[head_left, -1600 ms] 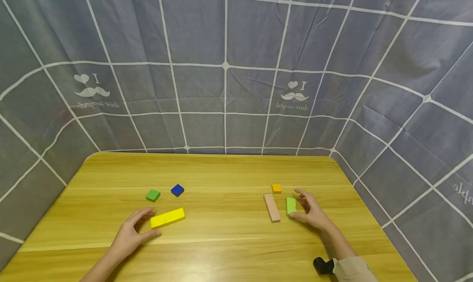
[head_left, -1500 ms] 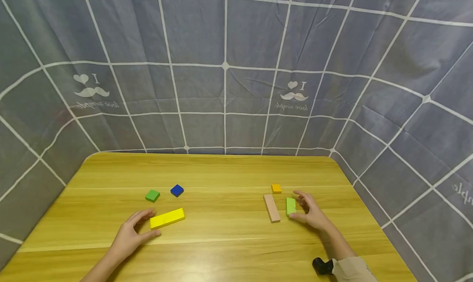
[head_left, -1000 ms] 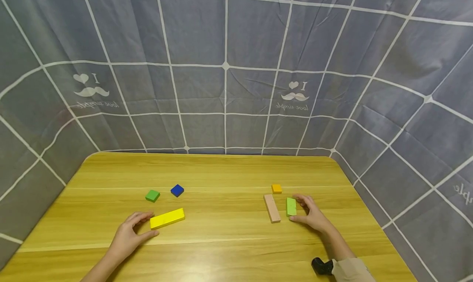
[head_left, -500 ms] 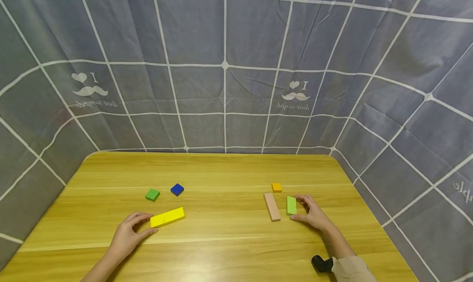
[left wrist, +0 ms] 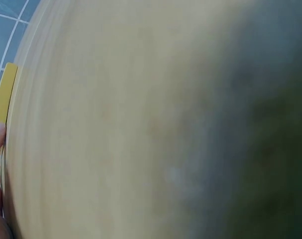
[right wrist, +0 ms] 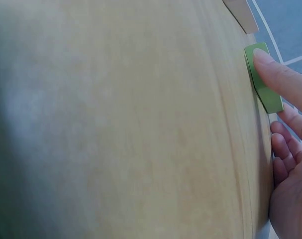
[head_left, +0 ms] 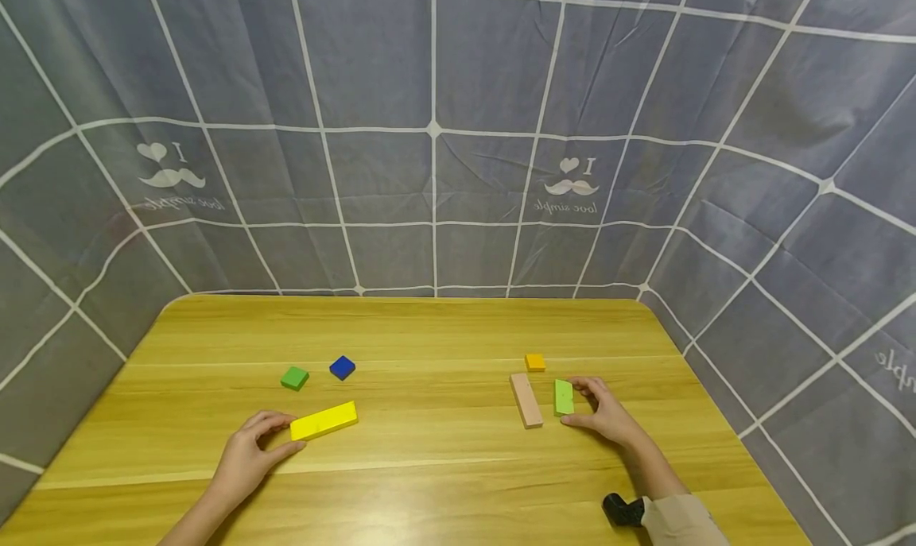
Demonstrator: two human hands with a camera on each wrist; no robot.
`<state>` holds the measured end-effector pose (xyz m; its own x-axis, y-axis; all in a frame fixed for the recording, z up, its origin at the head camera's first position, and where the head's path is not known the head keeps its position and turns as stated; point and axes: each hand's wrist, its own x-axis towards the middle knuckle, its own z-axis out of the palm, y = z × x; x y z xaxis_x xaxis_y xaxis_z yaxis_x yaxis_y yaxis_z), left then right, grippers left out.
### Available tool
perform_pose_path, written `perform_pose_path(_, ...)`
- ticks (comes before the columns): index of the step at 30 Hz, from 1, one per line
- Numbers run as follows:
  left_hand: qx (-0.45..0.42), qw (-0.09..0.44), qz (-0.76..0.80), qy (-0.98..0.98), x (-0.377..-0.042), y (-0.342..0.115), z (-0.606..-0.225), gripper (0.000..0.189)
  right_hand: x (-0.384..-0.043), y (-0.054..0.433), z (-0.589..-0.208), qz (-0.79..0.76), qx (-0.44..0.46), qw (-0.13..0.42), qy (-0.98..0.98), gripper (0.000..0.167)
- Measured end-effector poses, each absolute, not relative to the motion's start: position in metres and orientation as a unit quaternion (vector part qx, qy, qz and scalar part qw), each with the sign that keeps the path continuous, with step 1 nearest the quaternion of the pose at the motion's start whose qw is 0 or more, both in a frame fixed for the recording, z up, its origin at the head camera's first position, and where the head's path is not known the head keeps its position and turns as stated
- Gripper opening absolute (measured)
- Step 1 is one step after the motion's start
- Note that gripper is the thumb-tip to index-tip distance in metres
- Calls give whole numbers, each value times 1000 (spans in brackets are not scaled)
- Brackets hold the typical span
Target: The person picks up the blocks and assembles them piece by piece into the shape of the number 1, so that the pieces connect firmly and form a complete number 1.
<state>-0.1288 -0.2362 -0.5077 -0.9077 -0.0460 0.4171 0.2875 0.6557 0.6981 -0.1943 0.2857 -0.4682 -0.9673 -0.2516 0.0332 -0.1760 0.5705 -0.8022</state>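
Observation:
At the left of the table, a long yellow block lies slightly tilted in the head view. My left hand pinches its left end, index finger on the far side and thumb on the near side. In the left wrist view, the thumb overlaps the yellow block. A shorter light green block lies at the right. My right hand pinches it between thumb at the near end and index finger at the far end. The right wrist view has the thumb against the green block's face, other fingers loosely curled.
A green square block and a blue one lie beyond the yellow block. Left of the light green block is a long pinkish block, with an orange square behind it. Grey checked cloth surrounds the wooden table.
The fingers and thumbs of both hands have drawn in against the yellow and light green blocks. The blocks have stayed where they were.

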Motion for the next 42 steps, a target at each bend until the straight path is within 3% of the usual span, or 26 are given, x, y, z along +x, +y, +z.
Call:
perform_pose_path(5, -61, 207, -429, -877, -129, -238, -509, 32, -195, 286, -469, -445, -123, 37, 886, 62)
perform_pose_path(12, -36, 203, -466, -860, -129, -232, -503, 32, -209, 301, -498, -440, -117, 36, 890, 64)
perform_pose_path(19, -69, 191, -503, -840, -131, -209, -495, 33, -201, 294, -482, -446, -125, 38, 886, 62)
perform_pose_path(25, -78, 165, -522, -833, -136, -187, -493, 32, -192, 284, -467, -447, -120, 39, 885, 61)
perform_pose_path(42, -121, 84, -571, -807, -143, -132, -498, 31, -196, 287, -472, -459, -116, 46, 879, 62)
